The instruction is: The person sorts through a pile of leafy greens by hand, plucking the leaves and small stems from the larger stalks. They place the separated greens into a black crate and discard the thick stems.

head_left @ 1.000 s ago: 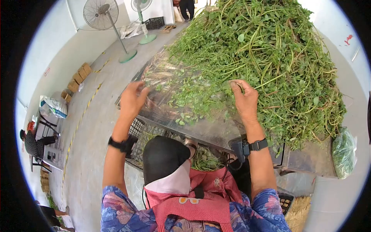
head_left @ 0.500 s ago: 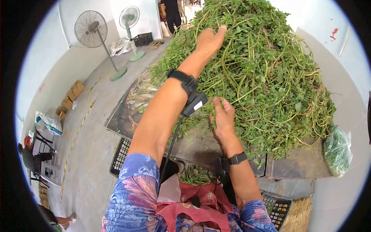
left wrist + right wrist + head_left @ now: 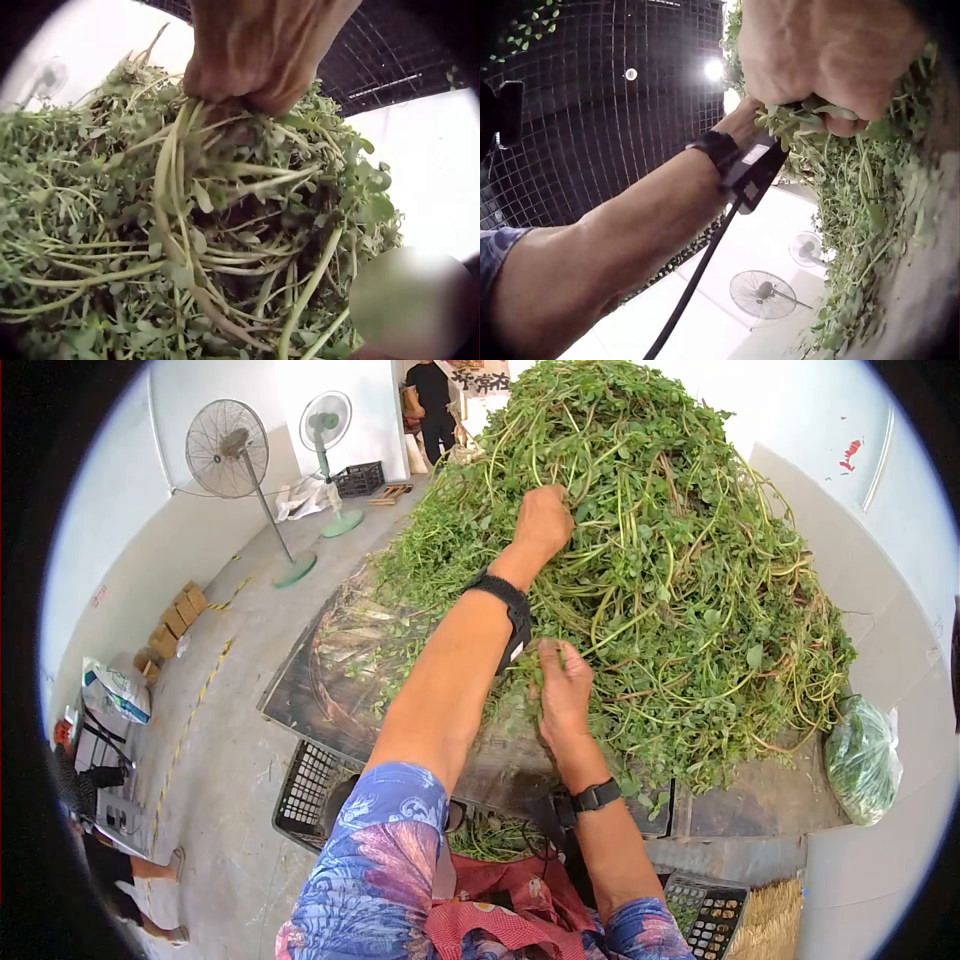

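Observation:
A tall heap of purslane-like greens (image 3: 650, 590), with thick pale stems and small rounded leaves, covers much of the dark table (image 3: 500, 765). My left hand (image 3: 545, 520) reaches across into its upper left side. In the left wrist view the curled fingers of the left hand (image 3: 259, 60) grip several long stems (image 3: 174, 165) that still run down into the heap. Closer to me, at the heap's near edge, my right hand (image 3: 565, 690) pinches a small bunch of leafy sprigs. These sprigs (image 3: 799, 120) poke out beneath its folded fingers in the right wrist view.
A clear plastic bag of greens (image 3: 865, 760) sits at the table's right end. Black crates (image 3: 310, 792) stand below the table, one holding greens. Two standing fans (image 3: 228, 448) are at the far left. A person in black (image 3: 430, 410) stands behind the table.
My left hand has swung from the table's left side up over the heap, taken hold of stems and come slightly back toward me. The right hand moved left and now holds sprigs.

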{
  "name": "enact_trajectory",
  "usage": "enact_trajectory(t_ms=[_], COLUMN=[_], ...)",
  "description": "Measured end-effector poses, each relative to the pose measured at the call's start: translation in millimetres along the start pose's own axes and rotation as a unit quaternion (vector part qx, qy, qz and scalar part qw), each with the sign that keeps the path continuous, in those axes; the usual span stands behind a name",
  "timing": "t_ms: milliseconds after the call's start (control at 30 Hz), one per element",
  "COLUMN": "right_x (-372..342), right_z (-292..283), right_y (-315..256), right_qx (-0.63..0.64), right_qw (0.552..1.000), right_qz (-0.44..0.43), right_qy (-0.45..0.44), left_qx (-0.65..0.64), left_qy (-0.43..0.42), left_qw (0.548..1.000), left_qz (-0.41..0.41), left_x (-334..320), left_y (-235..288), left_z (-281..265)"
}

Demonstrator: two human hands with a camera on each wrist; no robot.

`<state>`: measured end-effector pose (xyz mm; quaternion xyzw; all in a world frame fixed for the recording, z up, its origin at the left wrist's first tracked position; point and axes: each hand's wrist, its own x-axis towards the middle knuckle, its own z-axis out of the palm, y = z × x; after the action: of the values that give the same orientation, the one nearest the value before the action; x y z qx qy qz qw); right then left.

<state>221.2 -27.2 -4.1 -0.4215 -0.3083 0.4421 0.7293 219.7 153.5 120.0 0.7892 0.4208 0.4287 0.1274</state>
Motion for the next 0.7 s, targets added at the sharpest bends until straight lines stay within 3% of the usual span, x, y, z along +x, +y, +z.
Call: enact_trajectory(t_ms=[67,133,233,400,467,567,633,700], right_x=[2,0,4,1,2,4,4,7], right_z=[-4,-1,-2,-1,-4,-3,-3,-6], right_y=[-1,-11,-11,-12,-12,-13,-15,-8], right_qx=[-0.04,-0.045,-0.034,-0.008,-0.001,-0.015,0.019,0.032], right_qw=[0.996,0.996,0.991,0.992,0.992,0.988,0.978,0.974], right_qz=[-0.072,-0.08,-0.112,-0.086,-0.081,-0.093,-0.123,-0.137], right_qy=[0.018,0.022,0.068,0.09,0.092,0.12,0.166,0.179], left_qx=[0.007,0.03,-0.012,-0.03,0.031,0.108,0.15,0.129], left_qy=[-0.026,-0.036,-0.029,-0.013,-0.041,-0.002,0.129,0.141], left_qw=[1.0,0.999,0.999,0.999,0.999,0.994,0.979,0.979], left_qz=[-0.015,0.023,-0.013,-0.009,-0.013,-0.024,0.045,0.067], left_x=[-10,-16,-24,-32,-34,-34,-20,-4], left_y=[1,-1,-4,3,10,20,26,35], left_z=[-9,-16,-17,-25,-40,-53,-52,-47])
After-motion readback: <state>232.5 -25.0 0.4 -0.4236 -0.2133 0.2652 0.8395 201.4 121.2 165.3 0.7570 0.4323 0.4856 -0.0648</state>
